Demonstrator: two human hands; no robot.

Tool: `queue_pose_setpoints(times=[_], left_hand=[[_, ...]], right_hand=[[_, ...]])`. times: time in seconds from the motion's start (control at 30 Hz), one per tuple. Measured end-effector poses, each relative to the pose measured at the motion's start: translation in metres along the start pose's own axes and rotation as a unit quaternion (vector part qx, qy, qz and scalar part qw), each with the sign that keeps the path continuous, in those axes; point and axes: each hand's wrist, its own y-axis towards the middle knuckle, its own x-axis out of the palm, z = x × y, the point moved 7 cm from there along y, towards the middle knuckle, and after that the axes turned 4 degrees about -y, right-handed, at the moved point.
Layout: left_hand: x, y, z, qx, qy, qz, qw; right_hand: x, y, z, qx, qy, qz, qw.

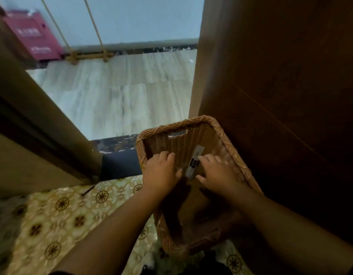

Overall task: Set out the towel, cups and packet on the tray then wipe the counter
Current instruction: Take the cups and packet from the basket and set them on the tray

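A brown wicker tray (140, 155) with a cut-out handle lies on a counter covered by a gold floral cloth (62, 215). Inside the tray lies a long narrow packet (195, 157), white with a dark printed block. My left hand (161, 171) rests in the tray with its thumb at the packet's near end. My right hand (215, 173) lies just right of the packet, fingers curled on its edge. Both hands touch the packet. No towel or cups are in view.
A dark wooden cabinet wall (280, 96) rises right beside the tray. A wooden door frame (42, 126) runs diagonally at the left. Beyond lies pale plank flooring (116, 92), with a red box (36, 36) and rope legs (88, 54) at the far wall.
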Motion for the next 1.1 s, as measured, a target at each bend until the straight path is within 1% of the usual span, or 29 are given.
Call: queue_pose_setpoints(times=[0.1, 0.2, 0.3, 0.4, 0.47, 0.5, 0.57, 0.63, 0.77, 0.83, 0.9, 1.0, 1.1], left_hand=[[0.026, -0.010, 0.005, -0.114, -0.102, 0.016, 0.988], [0.062, -0.013, 0.012, -0.234, -0.194, 0.039, 0.952], [0.110, -0.010, 0.002, -0.368, -0.251, 0.052, 0.894], [0.170, -0.005, -0.020, -0.486, -0.288, 0.049, 0.824], [0.207, -0.003, -0.036, -0.538, -0.289, 0.059, 0.789], [0.222, -0.002, -0.044, -0.555, -0.289, 0.066, 0.777], [0.248, -0.003, -0.058, -0.571, -0.293, 0.078, 0.763], [0.268, -0.003, -0.070, -0.567, -0.296, 0.077, 0.765], [0.295, -0.004, -0.089, -0.555, -0.310, 0.058, 0.769], [0.303, -0.003, -0.095, -0.547, -0.318, 0.045, 0.773], [0.308, 0.001, -0.100, -0.528, -0.322, 0.030, 0.785], [0.313, 0.007, -0.107, -0.511, -0.327, 0.019, 0.795], [0.316, 0.015, -0.108, -0.494, -0.329, 0.019, 0.805]], right_hand=[[0.026, 0.020, 0.015, -0.018, 0.017, -0.036, 0.999], [0.061, 0.037, 0.029, 0.008, 0.064, -0.069, 0.996], [0.108, 0.055, 0.040, 0.049, 0.124, -0.107, 0.985], [0.159, 0.079, 0.055, 0.117, 0.214, -0.116, 0.963], [0.189, 0.095, 0.066, 0.158, 0.248, -0.112, 0.949], [0.203, 0.102, 0.070, 0.160, 0.264, -0.105, 0.945], [0.225, 0.114, 0.072, 0.136, 0.314, -0.087, 0.936], [0.242, 0.123, 0.069, 0.123, 0.374, -0.081, 0.916], [0.267, 0.136, 0.057, 0.133, 0.464, -0.090, 0.871], [0.276, 0.140, 0.052, 0.129, 0.460, -0.103, 0.873], [0.281, 0.143, 0.053, 0.137, 0.453, -0.101, 0.875], [0.285, 0.146, 0.054, 0.139, 0.489, -0.093, 0.856], [0.288, 0.147, 0.060, 0.149, 0.487, -0.079, 0.857]])
